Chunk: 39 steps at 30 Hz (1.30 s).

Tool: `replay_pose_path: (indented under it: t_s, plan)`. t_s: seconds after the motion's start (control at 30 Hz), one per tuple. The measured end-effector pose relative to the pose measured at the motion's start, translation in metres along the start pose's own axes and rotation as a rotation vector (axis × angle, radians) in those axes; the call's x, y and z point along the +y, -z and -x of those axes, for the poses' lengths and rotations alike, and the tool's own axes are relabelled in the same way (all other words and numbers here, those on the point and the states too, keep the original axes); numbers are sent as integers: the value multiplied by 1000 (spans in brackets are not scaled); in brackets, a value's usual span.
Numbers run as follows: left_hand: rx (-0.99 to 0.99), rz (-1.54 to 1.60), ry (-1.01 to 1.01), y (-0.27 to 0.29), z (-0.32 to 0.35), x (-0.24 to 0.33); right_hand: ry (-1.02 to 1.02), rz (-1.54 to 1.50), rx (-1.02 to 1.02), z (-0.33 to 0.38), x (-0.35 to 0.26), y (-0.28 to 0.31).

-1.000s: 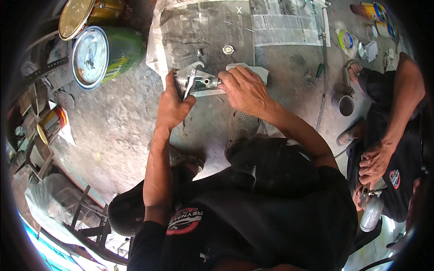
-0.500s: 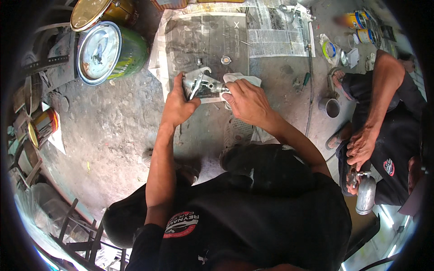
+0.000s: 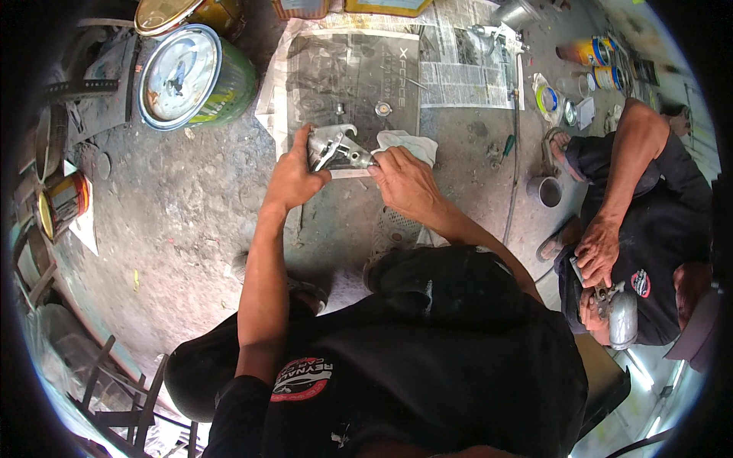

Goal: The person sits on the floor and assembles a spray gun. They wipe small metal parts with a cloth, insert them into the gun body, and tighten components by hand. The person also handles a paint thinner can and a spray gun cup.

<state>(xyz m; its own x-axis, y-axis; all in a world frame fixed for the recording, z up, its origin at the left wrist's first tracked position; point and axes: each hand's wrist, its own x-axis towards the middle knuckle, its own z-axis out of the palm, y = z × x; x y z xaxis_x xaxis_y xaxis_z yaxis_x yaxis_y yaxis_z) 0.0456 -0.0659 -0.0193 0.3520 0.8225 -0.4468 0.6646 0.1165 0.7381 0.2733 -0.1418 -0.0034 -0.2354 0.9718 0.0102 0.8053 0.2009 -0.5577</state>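
A silver spray gun (image 3: 353, 155) is held over the newspaper at the middle of the view. My left hand (image 3: 294, 172) is wrapped round its handle end, the trigger showing beside the fingers. With fingers closed together, my right hand (image 3: 406, 182) grips the gun's right-hand tip; whether a small part is also pinched there is hidden. A crumpled white cloth (image 3: 418, 145) lies just behind my right knuckles. Two small metal parts rest beyond the gun: a round ring-like piece (image 3: 382, 109) and a smaller fitting (image 3: 340, 109).
Newspaper (image 3: 466, 82) covers the floor ahead, with another spray gun (image 3: 500, 40) at its far right. A large green paint can (image 3: 229, 84) stands at left. On the right are a grey cup (image 3: 545, 191), a green-handled screwdriver (image 3: 508, 145) and a co-worker holding a metal canister (image 3: 622, 320).
The gun is turned slightly, and my right hand has shifted a little left and down along its tip. More of the white cloth shows. At right, the co-worker's hands have moved slightly.
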Motion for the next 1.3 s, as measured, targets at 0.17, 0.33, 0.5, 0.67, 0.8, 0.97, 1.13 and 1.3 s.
replay_pose_path:
  t_s: [0.17, 0.33, 0.5, 0.67, 0.8, 0.97, 1.13, 1.3]
  plan:
    - [-30, -16, 69, -18, 3, -2, -80, -144, -52, 14, 17, -16]
    - [86, 55, 14, -44, 7, 3, -319, -243, 95, 17, 13, -27]
    - [167, -13, 55, -58, 9, 16, -510, -363, 55, 16, 25, -34]
    - [23, -68, 98, -56, 2, 30, -605, -528, 161, 38, 35, -7]
    - [103, 492, 21, -79, -10, -25, -578, -287, 512, 75, 43, 29]
    - [61, 840, 172, -64, -15, -39, -644, 171, 566, 88, 128, 68]
    - [35, 1018, 221, -50, -19, 12, -431, 334, 370, 37, 182, 85]
    - [-250, 1481, 97, -40, -7, 1, -237, 487, 108, -7, 219, 77]
